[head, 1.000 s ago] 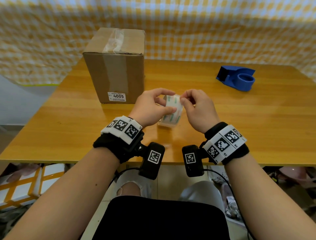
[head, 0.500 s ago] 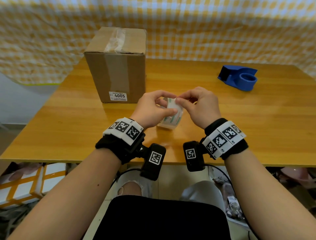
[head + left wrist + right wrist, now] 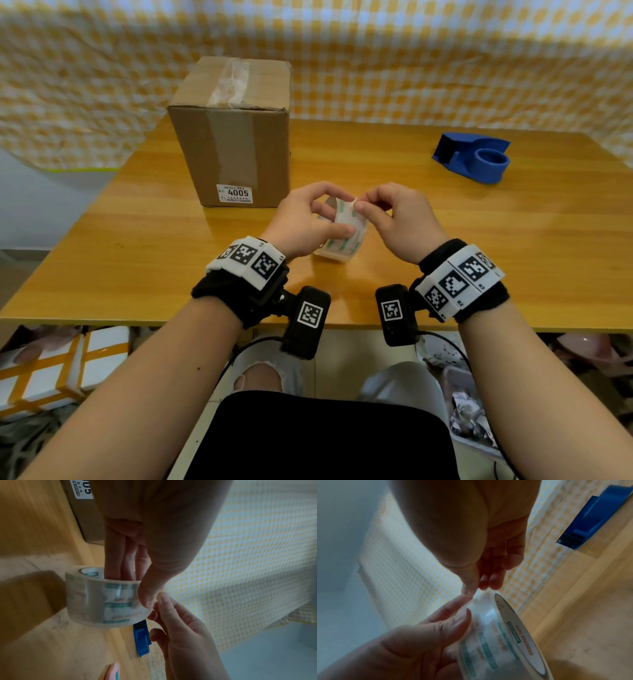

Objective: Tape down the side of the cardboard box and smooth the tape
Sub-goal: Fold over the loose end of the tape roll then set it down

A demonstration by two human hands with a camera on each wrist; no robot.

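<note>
A brown cardboard box point(image 3: 236, 137) stands upright at the table's back left, with clear tape over its top and down its near side. In front of it, my left hand point(image 3: 337, 216) holds a roll of clear tape point(image 3: 346, 236) just above the table. In the left wrist view its fingers point(image 3: 123, 561) reach into the roll's core point(image 3: 92, 572) and the thumb presses the outside. My right hand point(image 3: 362, 205) pinches at the tape's loose end point(image 3: 477, 599) on the roll's top rim with thumb and fingertips point(image 3: 471, 586).
A blue tape dispenser point(image 3: 474, 157) sits at the back right of the wooden table point(image 3: 513, 257). A yellow checked cloth point(image 3: 411, 61) hangs behind. A pink object point(image 3: 114, 672) shows at the bottom of the left wrist view. White boxes point(image 3: 51, 370) lie on the floor on the left.
Both hands stay at the roll. The right fingertips have closed in on the roll's top rim next to the left index finger. The box and dispenser have not moved.
</note>
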